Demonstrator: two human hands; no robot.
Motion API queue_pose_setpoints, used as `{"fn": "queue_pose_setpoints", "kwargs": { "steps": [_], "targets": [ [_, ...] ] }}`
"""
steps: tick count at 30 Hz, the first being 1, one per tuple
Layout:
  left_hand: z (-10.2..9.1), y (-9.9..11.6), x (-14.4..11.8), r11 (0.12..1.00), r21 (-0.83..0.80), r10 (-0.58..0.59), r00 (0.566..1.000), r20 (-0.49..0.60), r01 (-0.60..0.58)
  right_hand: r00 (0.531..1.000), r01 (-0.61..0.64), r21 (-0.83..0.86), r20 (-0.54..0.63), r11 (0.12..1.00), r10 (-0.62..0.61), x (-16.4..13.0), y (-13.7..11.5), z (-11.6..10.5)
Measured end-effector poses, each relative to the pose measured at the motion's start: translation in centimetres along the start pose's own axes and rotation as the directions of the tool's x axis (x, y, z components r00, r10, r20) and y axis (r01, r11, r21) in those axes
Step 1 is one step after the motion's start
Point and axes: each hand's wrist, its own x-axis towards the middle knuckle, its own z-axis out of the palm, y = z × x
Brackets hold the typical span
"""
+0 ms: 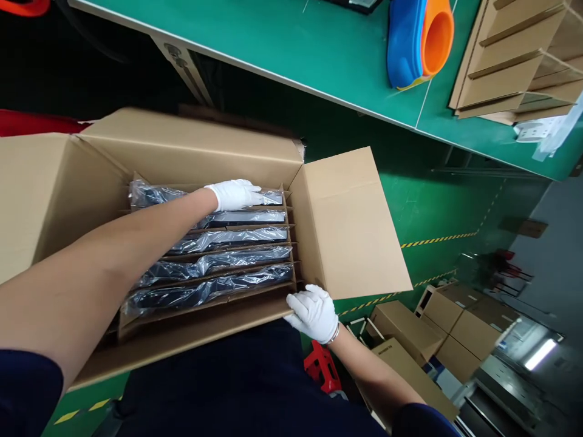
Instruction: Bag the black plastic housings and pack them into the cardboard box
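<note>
L hand [237,195] flat on bagged unit [159,193], fingers extended, R hand [314,314] pinching box [195,145] rim; uneven push could poss. snag plastic on divider [255,293].

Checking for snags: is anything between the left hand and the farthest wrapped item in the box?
Nothing visible; the left hand appears to rest on that wrapped item, and the right-side flap of the box is folded outward.

Our green desk [273,39] across the far side with a pale edge, green floor [396,200] below us, yellow-and-black striped tape [439,240] marking it, grey wall [558,255] well off to our right, a bright tube light [540,354] glowing there
</note>
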Motion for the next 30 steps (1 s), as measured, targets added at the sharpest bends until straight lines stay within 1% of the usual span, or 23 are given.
{"fn": "queue_pose_setpoints", "kwargs": {
  "steps": [2,4,5,7,10,12,16,19,22,24,28,30],
  "targets": [
    [0.0,-0.8,0.4,0.997,0.015,0.081,0.996,0.039,-0.082,0.998,0.022,0.012,-0.050,1.000,-0.022,-0.3,0.2,0.5],
    [0.0,-1.5,1.0,0.987,0.025,0.158,0.986,0.061,-0.159,0.997,0.041,0.020,-0.071,0.999,-0.039,-0.5,0.4,0.7],
    [0.1,-1.8,1.4,0.984,0.031,0.173,0.982,0.069,-0.175,0.996,0.049,0.022,-0.073,0.999,-0.048,-0.6,0.4,0.8],
    [0.2,-2.3,2.2,0.986,0.043,0.154,0.983,0.100,-0.159,0.996,0.060,0.027,-0.069,0.998,-0.058,-0.7,0.5,0.8],
    [0.6,-2.8,3.2,0.994,0.055,0.083,0.987,0.139,-0.092,0.997,0.063,0.046,-0.058,0.997,-0.060,-0.5,0.6,0.5],
    [1.3,-3.2,3.3,0.996,0.050,0.067,0.991,0.119,-0.074,0.996,0.071,0.043,-0.062,0.997,-0.068,-0.2,0.6,0.2],
    [3.2,-3.9,2.9,0.992,-0.011,0.128,0.992,0.014,-0.128,0.991,0.067,0.010,-0.119,0.998,-0.065,0.7,0.6,-0.5],
    [4.2,-4.1,2.6,0.994,-0.031,0.101,0.993,-0.056,-0.103,0.986,0.072,0.020,-0.155,0.997,-0.068,1.3,0.6,-0.9],
    [4.6,-3.7,2.4,0.999,-0.008,0.042,0.994,-0.102,-0.043,0.985,0.075,0.033,-0.155,0.997,-0.069,1.6,0.6,-1.2],
    [4.6,-3.5,2.4,1.000,0.007,0.028,0.993,-0.113,-0.027,0.984,0.072,0.029,-0.164,0.997,-0.066,1.8,0.7,-1.2],
    [4.5,-3.6,2.3,0.999,0.001,0.041,0.992,-0.115,-0.042,0.978,0.079,0.021,-0.196,0.997,-0.073,2.0,0.8,-1.3],
    [4.4,-3.7,2.4,0.997,-0.001,0.071,0.993,-0.093,-0.071,0.978,0.083,0.029,-0.196,0.996,-0.075,2.1,0.8,-1.3]
  ]
}}
